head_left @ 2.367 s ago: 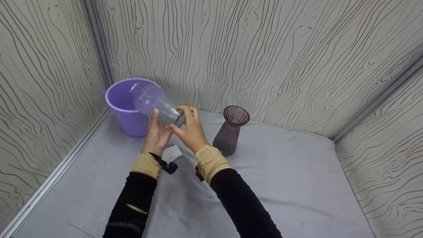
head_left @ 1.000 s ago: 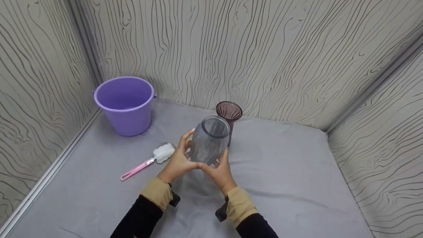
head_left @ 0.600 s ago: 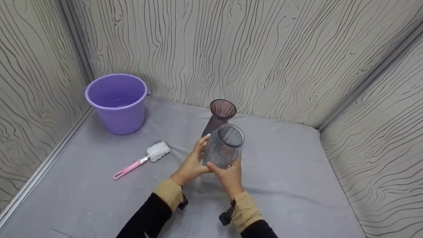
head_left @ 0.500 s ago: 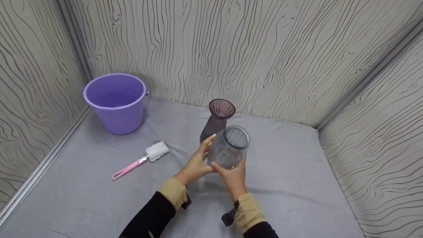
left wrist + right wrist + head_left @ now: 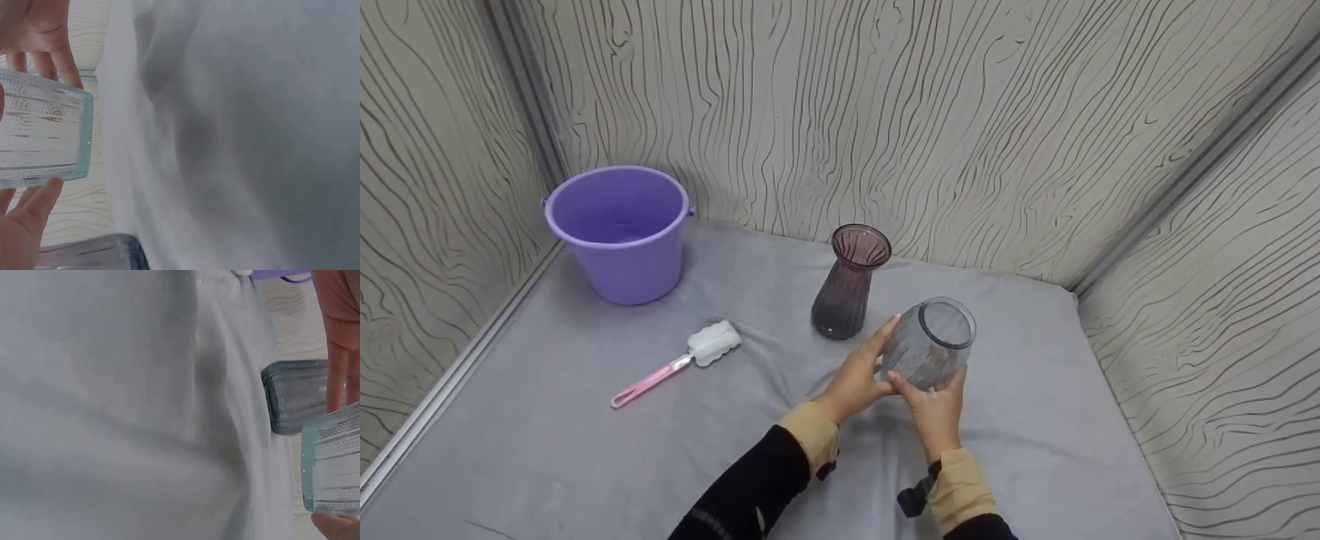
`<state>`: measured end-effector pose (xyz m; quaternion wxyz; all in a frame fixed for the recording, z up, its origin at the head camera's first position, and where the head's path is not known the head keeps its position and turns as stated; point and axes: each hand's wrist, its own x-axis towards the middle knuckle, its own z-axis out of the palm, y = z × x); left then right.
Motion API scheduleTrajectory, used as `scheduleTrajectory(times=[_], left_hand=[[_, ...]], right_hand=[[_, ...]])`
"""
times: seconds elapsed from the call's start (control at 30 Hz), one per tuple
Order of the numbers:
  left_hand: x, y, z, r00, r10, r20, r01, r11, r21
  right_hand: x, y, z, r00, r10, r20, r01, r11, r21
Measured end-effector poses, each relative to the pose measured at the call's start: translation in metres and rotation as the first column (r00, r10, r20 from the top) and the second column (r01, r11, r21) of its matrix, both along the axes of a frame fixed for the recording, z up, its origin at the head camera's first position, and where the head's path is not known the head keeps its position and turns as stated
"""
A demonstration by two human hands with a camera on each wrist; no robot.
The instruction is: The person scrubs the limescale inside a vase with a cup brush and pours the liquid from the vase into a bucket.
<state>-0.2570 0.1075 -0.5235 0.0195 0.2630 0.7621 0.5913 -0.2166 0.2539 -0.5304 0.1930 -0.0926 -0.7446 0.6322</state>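
Observation:
A clear, bluish-grey ribbed glass vase [image 5: 911, 352] is held between both hands, its mouth tilted up and to the right. My left hand [image 5: 855, 382] grips it from the left side, and my right hand [image 5: 936, 416] from the right and near side. The thumbs come close together at the front. Both wrist views show the thick glass base [image 5: 85, 138] raised above the grey cloth. Behind and left of the hands stands a purple-to-grey fluted vase [image 5: 847, 292], upright; its dark base [image 5: 295, 396] shows in the right wrist view.
A purple bucket [image 5: 630, 274] stands in the back left corner. Between it and the hands lies a brush with a white sponge head [image 5: 712, 343] and a pink handle. Grey cloth [image 5: 585, 465] covers the surface, and patterned wall panels [image 5: 780, 112] close the back and sides.
Both hands have carried the clear vase from the bucket's mouth to the right, past the purple vase. It has turned from mouth toward the bucket to mouth up. The brush has come into full view.

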Motion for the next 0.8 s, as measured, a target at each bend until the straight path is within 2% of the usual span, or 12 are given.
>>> scheduleTrajectory(times=[0.17,0.3,0.43,0.53,0.63,0.73,0.8], left_hand=[[0.003,0.026,-0.009,1.0,0.004,0.005,-0.004,1.0,0.002],[0.009,0.049,-0.015,0.999,0.039,-0.001,-0.039,0.999,0.005],[0.017,0.071,-0.015,0.997,0.081,-0.002,-0.081,0.997,0.01],[0.021,0.084,-0.013,0.996,0.084,0.01,-0.084,0.996,0.012],[0.023,0.094,-0.01,0.998,0.043,0.034,-0.043,0.999,0.02],[0.026,0.099,-0.005,0.996,-0.04,0.083,0.038,0.999,0.032],[0.028,0.103,-0.001,0.987,-0.099,0.126,0.092,0.994,0.058]], right_hand=[[0.004,0.016,-0.005,0.997,-0.065,0.032,0.066,0.997,-0.031],[0.007,0.028,-0.008,0.99,-0.138,0.042,0.14,0.99,-0.035],[0.009,0.04,-0.008,0.977,-0.209,0.039,0.21,0.977,-0.029],[0.01,0.049,-0.007,0.966,-0.257,0.023,0.258,0.966,-0.014],[0.011,0.059,-0.007,0.957,-0.289,0.009,0.289,0.957,0.015],[0.014,0.069,-0.009,0.949,-0.316,0.002,0.315,0.948,0.05],[0.015,0.075,-0.012,0.941,-0.338,-0.005,0.337,0.939,0.068]])
